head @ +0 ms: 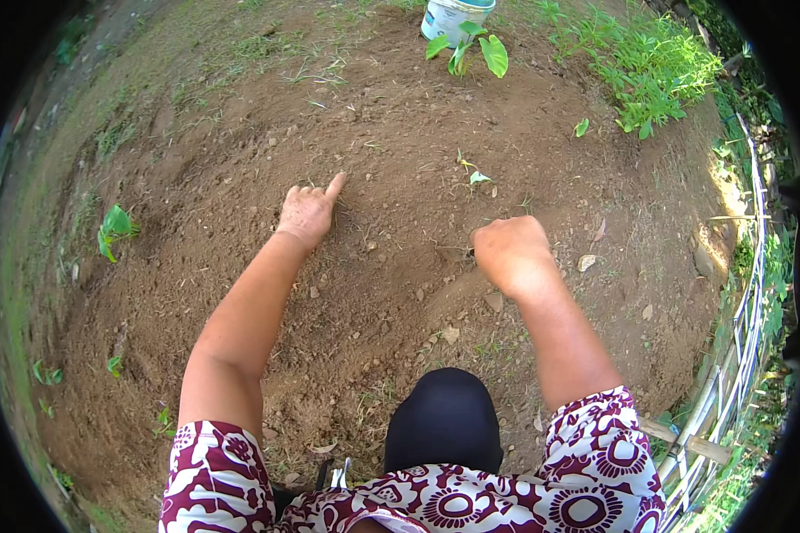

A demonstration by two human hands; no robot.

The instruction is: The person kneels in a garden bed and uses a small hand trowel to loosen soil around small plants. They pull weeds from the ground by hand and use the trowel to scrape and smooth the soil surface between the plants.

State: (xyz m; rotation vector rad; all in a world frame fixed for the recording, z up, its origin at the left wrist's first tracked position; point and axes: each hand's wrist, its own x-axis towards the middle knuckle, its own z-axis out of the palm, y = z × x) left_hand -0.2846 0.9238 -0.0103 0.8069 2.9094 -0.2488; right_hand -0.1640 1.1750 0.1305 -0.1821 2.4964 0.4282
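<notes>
My left hand [307,212] is over the brown soil [387,293], back upward. One digit stretches out to the right, and the other fingers bend down towards the ground with their tips hidden. Nothing shows in its grasp. To the right, my right hand [512,254] is closed in a fist low over the soil. A small dark end of an object [471,253] sticks out at the fist's left side; the rest is covered by the hand, so its kind is unclear. Beyond the right hand a small wilted seedling [479,178] lies low on the ground.
A white plastic bucket [448,23] stands at the far side behind a broad-leaved plant [492,54]. Leafy green plants [653,73] grow at the upper right. Another young plant [115,230] is at left. A bamboo fence [747,320] runs along the right; my dark-clothed knee [443,423] is below.
</notes>
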